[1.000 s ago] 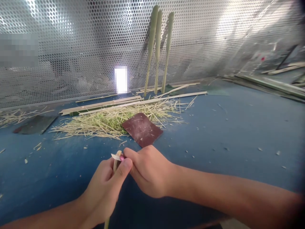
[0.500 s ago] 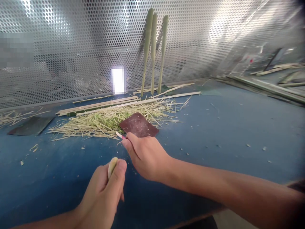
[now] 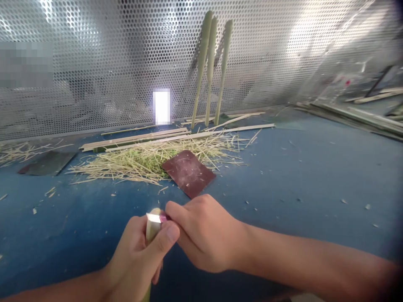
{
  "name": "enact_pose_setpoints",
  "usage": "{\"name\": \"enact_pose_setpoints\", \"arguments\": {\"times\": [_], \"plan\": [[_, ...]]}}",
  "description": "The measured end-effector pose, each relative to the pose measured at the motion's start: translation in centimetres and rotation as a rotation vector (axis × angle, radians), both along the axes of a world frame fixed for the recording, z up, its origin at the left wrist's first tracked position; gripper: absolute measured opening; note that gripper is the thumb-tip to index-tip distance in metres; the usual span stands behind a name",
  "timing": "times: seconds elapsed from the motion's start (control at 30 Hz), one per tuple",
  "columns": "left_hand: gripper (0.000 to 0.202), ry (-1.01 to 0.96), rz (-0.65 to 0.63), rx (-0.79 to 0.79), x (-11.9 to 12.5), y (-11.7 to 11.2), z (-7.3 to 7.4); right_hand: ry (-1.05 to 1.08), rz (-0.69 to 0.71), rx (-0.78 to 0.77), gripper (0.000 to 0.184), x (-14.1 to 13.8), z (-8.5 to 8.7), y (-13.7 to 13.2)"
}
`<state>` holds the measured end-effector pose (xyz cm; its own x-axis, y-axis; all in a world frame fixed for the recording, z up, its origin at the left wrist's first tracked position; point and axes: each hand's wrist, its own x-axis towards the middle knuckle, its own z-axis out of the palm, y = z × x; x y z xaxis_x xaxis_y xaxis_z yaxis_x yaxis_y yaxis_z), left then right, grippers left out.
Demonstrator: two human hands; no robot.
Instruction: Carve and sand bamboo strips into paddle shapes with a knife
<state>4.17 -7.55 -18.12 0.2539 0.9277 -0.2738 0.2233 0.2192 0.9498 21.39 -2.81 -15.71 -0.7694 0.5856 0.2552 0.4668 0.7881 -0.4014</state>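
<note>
Pale green bamboo stick sits clenched upright in the left hand, its top end just in front of a dark maroon square of sandpaper. The right hand has come back from beside that sandpaper, pinching a small steel blade with a pink handle against the stick. Pale shavings lie behind the sandpaper on the blue worktable.

At the grip are 2 bare hands: the left hand shows a short, smooth thumbnail, and the right hand has rounded knuckles. Behind the grip, the bare left forearm and right forearm are slender and smooth.
</note>
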Motion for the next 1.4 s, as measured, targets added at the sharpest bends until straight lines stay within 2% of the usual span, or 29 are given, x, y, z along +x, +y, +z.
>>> {"name": "enact_pose_setpoints", "arguments": {"times": [0.13, 0.27, 0.43, 0.6, 0.7, 0.83, 0.9, 1.0, 1.17, 1.4], "plan": [[0.072, 0.113, -0.009, 0.053, -0.1, 0.2, -0.1, -0.053, -0.078, 0.112, 0.02, -0.3, -0.3, -0.4], [0.066, 0.171, -0.028, 0.105, -0.1, 0.3, 0.4, -0.106, -0.104, 0.211, 0.017, -0.5, -0.3, -1.0], [0.068, 0.241, -0.075, 0.215, 0.1, 0.6, 0.9, -0.185, -0.165, 0.229, 0.014, -0.4, 0.3, -1.5], [0.067, 0.308, -0.05, 0.252, 0.1, 0.6, 0.8, -0.253, -0.218, 0.191, 0.013, -0.4, 0.5, -1.8], [0.064, 0.291, -0.02, 0.226, 0.2, 0.4, 0.6, -0.277, -0.263, 0.182, 0.014, -0.4, 0.7, -1.7], [0.061, 0.205, 0.09, 0.118, 0.4, -0.2, 0.6, -0.233, -0.444, 0.158, 0.033, 0.2, 1.5, -0.2], [0.059, 0.112, 0.054, 0.063, 0.4, -0.2, 0.7, -0.169, -0.483, 0.139, 0.038, 0.8, 1.7, 1.0], [0.054, -0.02, -0.022, -0.023, 0.3, 0.4, 0.8, -0.077, -0.433, 0.076, 0.038, 1.7, 1.3, 3.1], [0.054, -0.084, -0.004, -0.149, 0.3, 1.5, 0.4, -0.04, -0.376, -0.065, 0.038, 2.1, -0.4, 5.4], [0.053, -0.108, -0.06, -0.152, 0.2, 1.3, 0.2, 0.089, -0.169, -0.144, 0.036, 2.0, -0.1, 4.2]]}}
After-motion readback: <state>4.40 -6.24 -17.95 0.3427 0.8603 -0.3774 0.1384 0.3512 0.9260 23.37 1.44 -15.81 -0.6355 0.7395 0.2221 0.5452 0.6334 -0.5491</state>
